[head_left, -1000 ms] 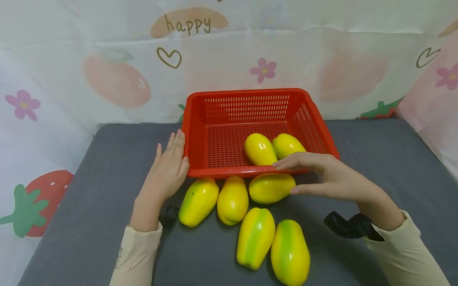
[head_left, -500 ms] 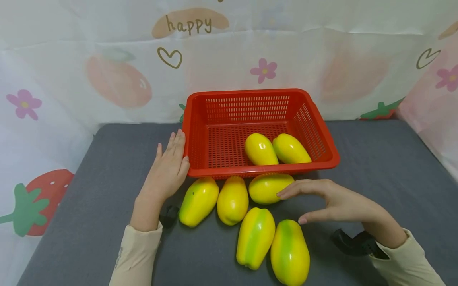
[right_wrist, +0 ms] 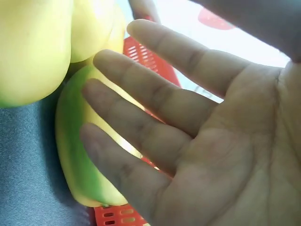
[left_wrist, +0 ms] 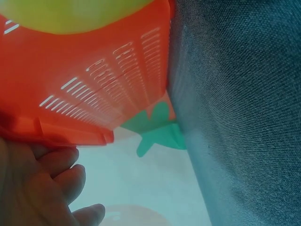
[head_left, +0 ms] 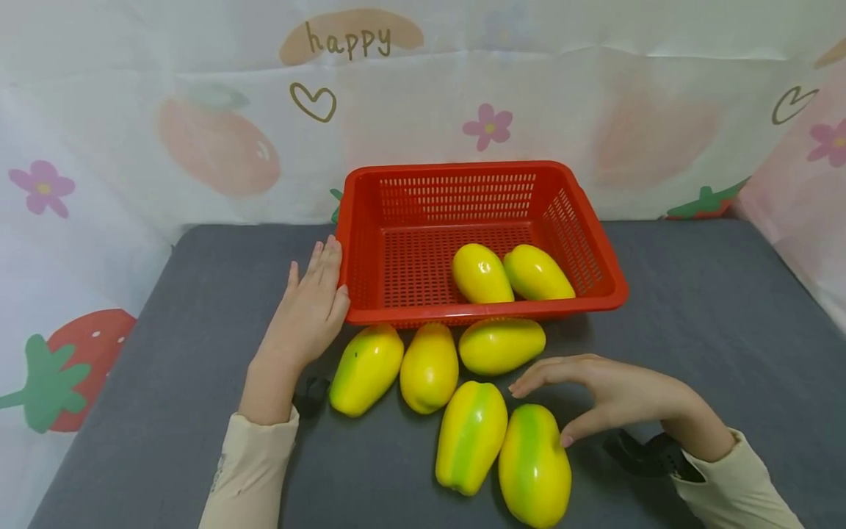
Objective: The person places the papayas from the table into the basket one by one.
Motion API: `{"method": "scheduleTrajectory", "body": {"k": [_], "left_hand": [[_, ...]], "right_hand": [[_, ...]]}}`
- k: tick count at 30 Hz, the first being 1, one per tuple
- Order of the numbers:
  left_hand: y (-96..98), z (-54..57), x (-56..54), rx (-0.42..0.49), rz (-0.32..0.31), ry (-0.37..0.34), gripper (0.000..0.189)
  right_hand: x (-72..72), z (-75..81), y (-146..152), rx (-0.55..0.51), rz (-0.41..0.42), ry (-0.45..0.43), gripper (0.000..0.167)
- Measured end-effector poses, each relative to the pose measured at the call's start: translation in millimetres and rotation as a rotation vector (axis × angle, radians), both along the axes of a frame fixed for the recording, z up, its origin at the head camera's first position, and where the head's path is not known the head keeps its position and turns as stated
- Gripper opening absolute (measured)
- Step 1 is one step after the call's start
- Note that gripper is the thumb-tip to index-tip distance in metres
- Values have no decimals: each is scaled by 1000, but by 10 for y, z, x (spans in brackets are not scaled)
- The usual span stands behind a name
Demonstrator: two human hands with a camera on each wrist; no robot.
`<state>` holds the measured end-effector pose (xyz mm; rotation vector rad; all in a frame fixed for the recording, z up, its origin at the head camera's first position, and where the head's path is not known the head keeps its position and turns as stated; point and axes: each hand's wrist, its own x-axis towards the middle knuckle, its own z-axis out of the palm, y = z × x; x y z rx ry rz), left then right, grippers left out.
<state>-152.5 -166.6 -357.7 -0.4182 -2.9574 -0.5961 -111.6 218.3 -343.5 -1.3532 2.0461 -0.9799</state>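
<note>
My left hand (head_left: 305, 316) rests along the left side of the red plastic basket (head_left: 456, 316), fingers straight, touching its rim. My right hand (head_left: 621, 393) hovers, palm down and holding nothing, with the thumb at the right side of a green-striped yellow fruit (head_left: 534, 470). In the right wrist view its fingers (right_wrist: 136, 122) are spread and slightly bent. Another striped fruit (head_left: 471, 441) lies just left of that one. The fruits look like papayas or mangoes; I cannot tell which. Inside the basket, two yellow fruits (head_left: 482, 273) lie at the front right.
Along the basket's front wall lie three more yellow fruits: one at the left (head_left: 366, 371), a middle one (head_left: 429, 371) and a sideways one (head_left: 502, 345). Grey cloth (head_left: 694, 308) covers the table. A printed curtain (head_left: 410, 110) hangs behind the basket.
My right hand has moved from the basket's front rim back toward me, down to the striped fruits at the front. The left hand has stayed against the basket.
</note>
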Motion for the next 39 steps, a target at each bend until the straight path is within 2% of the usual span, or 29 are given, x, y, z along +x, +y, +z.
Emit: {"method": "scheduleTrajectory", "body": {"k": [8, 19, 25, 32, 39], "left_hand": [[-4, 25, -3, -3, 1, -14, 60], [-13, 18, -7, -7, 5, -11, 60], [-16, 26, 7, 2, 7, -19, 60], [-13, 29, 9, 6, 6, -15, 59], [0, 25, 11, 6, 5, -15, 59]], "right_hand": [[-26, -82, -28, 84, -11, -37, 57], [-36, -128, -59, 102, 19, -70, 55], [-63, -147, -45, 115, 73, -135, 59], [-67, -164, -21, 150, 159, -141, 66], [-55, -183, -17, 149, 195, -180, 65]]}}
